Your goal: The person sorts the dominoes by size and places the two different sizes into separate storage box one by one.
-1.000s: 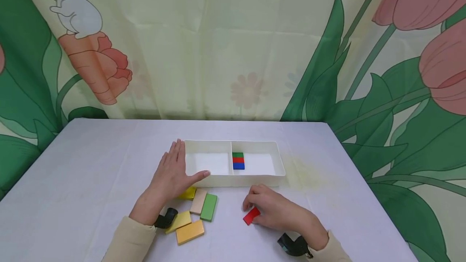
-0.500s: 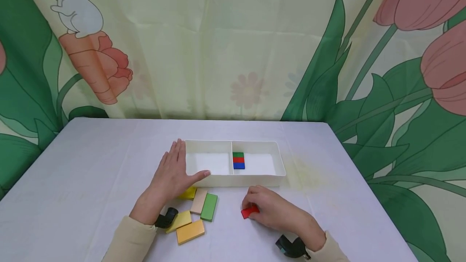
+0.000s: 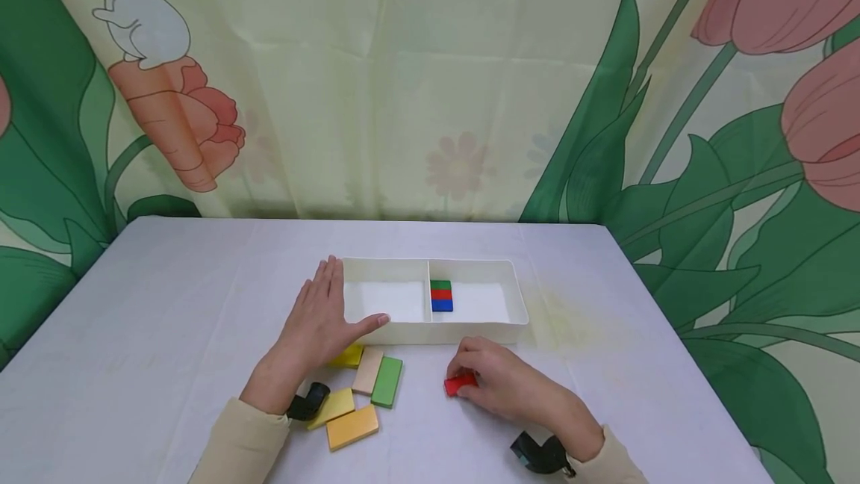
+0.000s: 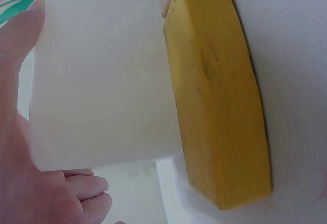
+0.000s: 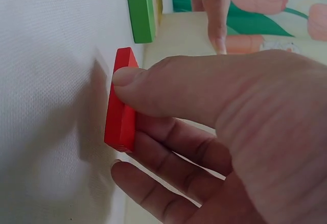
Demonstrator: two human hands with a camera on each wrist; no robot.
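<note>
In the head view a white two-compartment box [image 3: 440, 333] stands mid-table. My left hand [image 3: 314, 323] rests against its left end, fingers straight along the side and thumb on the front rim. Low in front of the box, my right hand [image 3: 500, 379] pinches a red block [image 3: 460, 385] between thumb and fingers. The right wrist view shows the thumb on one face of this red block [image 5: 121, 109], just off the cloth. Green, red and blue blocks [image 3: 441, 295] lie in a row inside the right compartment, against the divider. The left compartment holds nothing.
Several blocks lie before the box near my left wrist: a green block [image 3: 387, 382], a pinkish-beige block [image 3: 368, 370], an orange-yellow block [image 3: 352, 428], a pale yellow block [image 3: 334, 408] and a yellow block [image 3: 348, 355]. The left wrist view shows a yellow block [image 4: 219, 101] close to the box wall.
The right hand has turned the red block from a slant to nearly level and shifted it slightly away from the body. The left hand and the box have stayed in place.
</note>
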